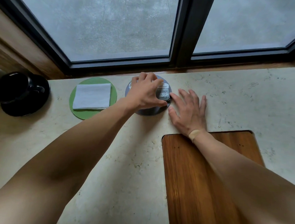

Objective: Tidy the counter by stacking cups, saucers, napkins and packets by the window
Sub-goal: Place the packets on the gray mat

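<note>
A pale marbled counter (228, 101) is set against a dark-framed window (186, 32), through which grey concrete ground is seen (the light is flat and dull). A wooden panel (199, 182) is inset in the counter, and wood trim (19, 43) is seen at left.

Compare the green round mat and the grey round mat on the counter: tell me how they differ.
The green mat carries a folded white napkin; the grey mat carries small packets. The green mat lies fully in view with no hand on it; the grey mat is largely covered by the left hand, with the right hand flat beside it. Both are round and lie flat near the window.
</note>
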